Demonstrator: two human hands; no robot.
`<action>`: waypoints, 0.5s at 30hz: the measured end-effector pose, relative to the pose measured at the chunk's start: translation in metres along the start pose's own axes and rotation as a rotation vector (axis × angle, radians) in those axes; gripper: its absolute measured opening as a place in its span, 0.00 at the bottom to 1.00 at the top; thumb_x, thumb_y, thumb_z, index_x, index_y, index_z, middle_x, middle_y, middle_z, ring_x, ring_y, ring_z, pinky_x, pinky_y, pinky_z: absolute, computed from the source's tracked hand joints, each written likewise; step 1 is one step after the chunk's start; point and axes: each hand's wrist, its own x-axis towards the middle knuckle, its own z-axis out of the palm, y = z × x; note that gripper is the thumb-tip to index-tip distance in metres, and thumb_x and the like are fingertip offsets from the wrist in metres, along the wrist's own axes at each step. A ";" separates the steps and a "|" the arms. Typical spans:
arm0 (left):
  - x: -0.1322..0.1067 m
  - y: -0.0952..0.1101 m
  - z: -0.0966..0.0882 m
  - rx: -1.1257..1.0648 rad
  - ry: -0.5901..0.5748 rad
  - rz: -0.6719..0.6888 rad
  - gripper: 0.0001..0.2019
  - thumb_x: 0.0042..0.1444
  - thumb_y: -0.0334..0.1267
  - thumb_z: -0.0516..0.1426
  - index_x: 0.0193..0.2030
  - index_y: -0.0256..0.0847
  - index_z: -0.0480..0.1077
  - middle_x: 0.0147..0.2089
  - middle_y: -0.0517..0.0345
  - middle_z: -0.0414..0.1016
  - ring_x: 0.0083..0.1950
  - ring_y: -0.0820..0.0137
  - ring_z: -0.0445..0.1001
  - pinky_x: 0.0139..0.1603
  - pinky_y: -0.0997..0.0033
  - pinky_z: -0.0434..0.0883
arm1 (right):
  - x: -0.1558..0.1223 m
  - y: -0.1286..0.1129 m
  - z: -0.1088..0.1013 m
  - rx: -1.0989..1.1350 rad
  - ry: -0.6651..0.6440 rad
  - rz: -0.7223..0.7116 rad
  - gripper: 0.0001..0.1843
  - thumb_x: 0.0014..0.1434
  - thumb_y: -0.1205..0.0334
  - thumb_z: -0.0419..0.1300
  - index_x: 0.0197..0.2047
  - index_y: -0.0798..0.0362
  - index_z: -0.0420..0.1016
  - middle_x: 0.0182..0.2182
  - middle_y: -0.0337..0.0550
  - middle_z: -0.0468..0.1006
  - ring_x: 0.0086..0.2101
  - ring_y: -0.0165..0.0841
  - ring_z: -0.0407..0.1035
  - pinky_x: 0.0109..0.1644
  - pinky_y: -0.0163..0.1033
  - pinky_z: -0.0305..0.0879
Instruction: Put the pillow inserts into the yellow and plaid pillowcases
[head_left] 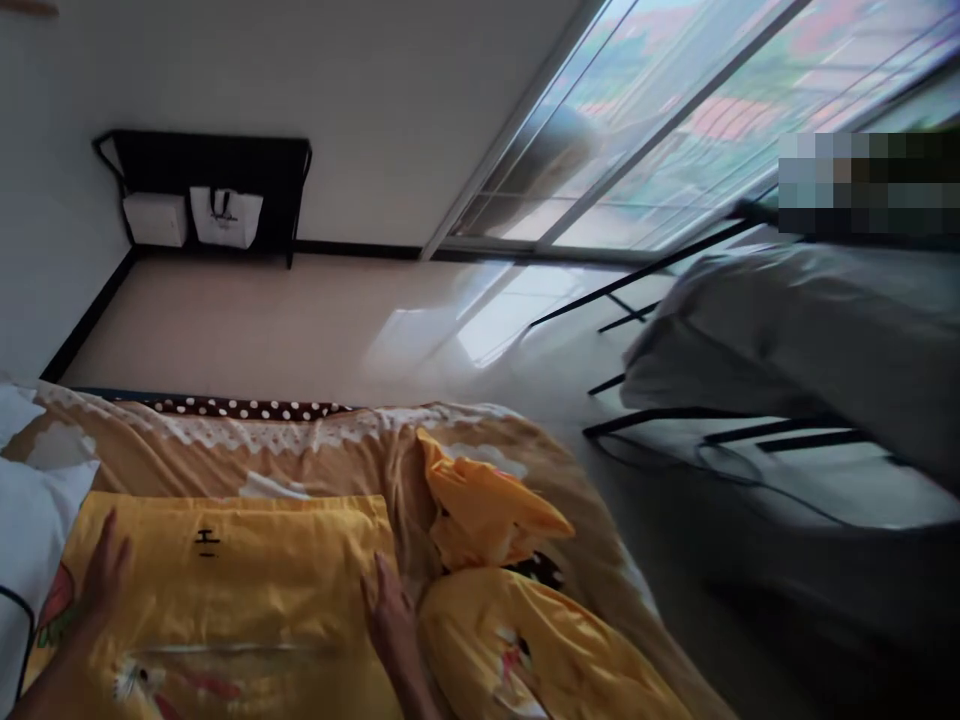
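Observation:
A yellow pillow (240,590) with a cartoon print lies flat on the bed at the bottom left. My left hand (105,575) rests open on its left edge, fingers stretched upward. My right hand (390,615) lies open against the pillow's right edge, fingers flat. Just right of that hand sits a second yellow pillow (525,650), and above it a crumpled piece of yellow cloth (484,510). All of them rest on a tan bedspread (300,450) with a white lace trim.
A white pillow (30,520) is at the far left. Beyond the bed lies a pale floor (300,320), a black wall shelf (210,190) with white bags, a large sliding window (675,120), and a grey-covered black frame (810,340) at the right.

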 end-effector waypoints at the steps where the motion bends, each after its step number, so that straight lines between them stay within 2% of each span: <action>1: -0.013 -0.009 0.017 0.043 -0.042 0.018 0.34 0.61 0.49 0.47 0.72 0.41 0.54 0.68 0.44 0.67 0.70 0.57 0.64 0.66 0.56 0.65 | -0.013 0.014 0.018 -0.119 -0.021 -0.028 0.39 0.59 0.38 0.45 0.66 0.52 0.67 0.65 0.53 0.66 0.66 0.48 0.57 0.70 0.54 0.48; 3: -0.038 -0.025 0.045 0.161 -0.108 0.081 0.31 0.62 0.48 0.46 0.70 0.38 0.60 0.68 0.41 0.67 0.71 0.54 0.61 0.70 0.51 0.58 | -0.037 0.038 0.047 -0.318 -0.015 -0.059 0.38 0.62 0.43 0.42 0.68 0.53 0.64 0.67 0.54 0.63 0.67 0.50 0.55 0.69 0.57 0.48; 6: -0.060 -0.042 0.068 0.354 -0.105 0.194 0.30 0.64 0.45 0.44 0.71 0.37 0.57 0.70 0.39 0.62 0.74 0.53 0.55 0.73 0.45 0.47 | -0.058 0.061 0.070 -0.505 0.068 -0.089 0.36 0.65 0.48 0.41 0.71 0.58 0.57 0.69 0.58 0.58 0.67 0.52 0.54 0.69 0.60 0.44; 10: -0.059 -0.048 0.076 0.484 -0.050 0.252 0.33 0.65 0.43 0.46 0.75 0.35 0.47 0.74 0.36 0.52 0.75 0.53 0.51 0.73 0.45 0.44 | -0.063 0.071 0.074 -0.618 0.072 -0.105 0.36 0.67 0.52 0.39 0.70 0.64 0.57 0.69 0.62 0.58 0.67 0.50 0.54 0.69 0.59 0.43; 12: -0.056 -0.047 0.076 0.510 -0.076 0.268 0.33 0.66 0.43 0.47 0.75 0.35 0.45 0.74 0.35 0.52 0.75 0.52 0.51 0.73 0.45 0.45 | -0.063 0.072 0.072 -0.646 0.060 -0.102 0.35 0.67 0.52 0.39 0.70 0.65 0.58 0.68 0.63 0.59 0.66 0.50 0.56 0.68 0.59 0.45; 15: -0.056 -0.046 0.077 0.532 -0.057 0.301 0.34 0.66 0.42 0.48 0.76 0.36 0.43 0.73 0.34 0.54 0.74 0.51 0.54 0.71 0.44 0.48 | -0.064 0.073 0.072 -0.655 0.092 -0.133 0.35 0.68 0.53 0.38 0.70 0.65 0.58 0.67 0.63 0.62 0.65 0.50 0.58 0.67 0.59 0.46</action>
